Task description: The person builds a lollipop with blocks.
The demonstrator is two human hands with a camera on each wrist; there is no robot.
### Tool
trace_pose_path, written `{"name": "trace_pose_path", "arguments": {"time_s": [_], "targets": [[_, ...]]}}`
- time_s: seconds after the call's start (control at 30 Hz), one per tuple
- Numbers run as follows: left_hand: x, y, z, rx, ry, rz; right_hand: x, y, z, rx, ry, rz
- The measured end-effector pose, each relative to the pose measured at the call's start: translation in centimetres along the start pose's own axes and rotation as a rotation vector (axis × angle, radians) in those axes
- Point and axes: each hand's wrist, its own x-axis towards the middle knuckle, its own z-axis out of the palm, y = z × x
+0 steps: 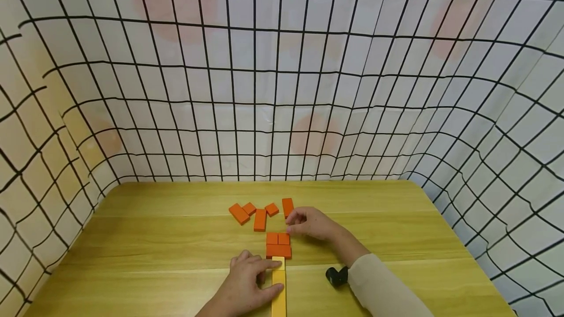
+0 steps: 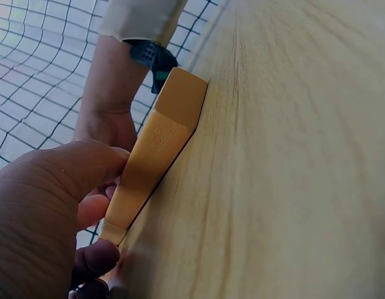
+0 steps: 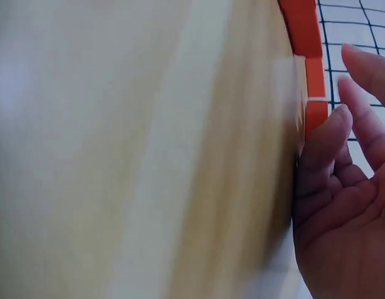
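My left hand [image 1: 246,280] rests at a line of yellow blocks, its index fingertip on the small pale yellow block [image 1: 280,260] and its thumb on the long yellow block [image 1: 278,302]. The left wrist view shows the thumb against the side of a yellow block [image 2: 152,149]. Ahead of the line, two small orange blocks [image 1: 271,238] sit side by side against a wider orange block [image 1: 278,251]. My right hand [image 1: 310,224] hovers just beyond them, thumb and fingers apart with nothing between. Its fingertips are right by the near end of an upright-lying orange block [image 1: 287,204].
Farther left lie several loose orange blocks, among them a long one [image 1: 260,220] and a small tilted one [image 1: 271,209]. A black device [image 1: 337,276] is at the right cuff. Black wire mesh [image 1: 273,126] borders the wooden table [image 1: 154,243] at the back and sides.
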Motion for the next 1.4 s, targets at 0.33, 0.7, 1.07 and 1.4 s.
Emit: {"name": "trace_pose_path", "arguments": {"time_s": [0.33,0.7,1.07,1.4], "targets": [[0.1,0.0,0.0,0.010,0.012,-0.002,1.5,0.1,-1.0,0.018,0.148,0.089],[0.2,-0.1,0.2,0.023,0.025,0.005,2.6,-0.6,-1.5,-0.074,0.111,0.155],[0.2,0.0,0.0,0.021,0.016,0.004,1.8,0.1,-1.5,-0.104,0.128,0.159],[0.1,0.1,0.1,0.021,0.016,0.002,-0.2,0.3,-1.9,-0.050,0.065,0.162]]}}
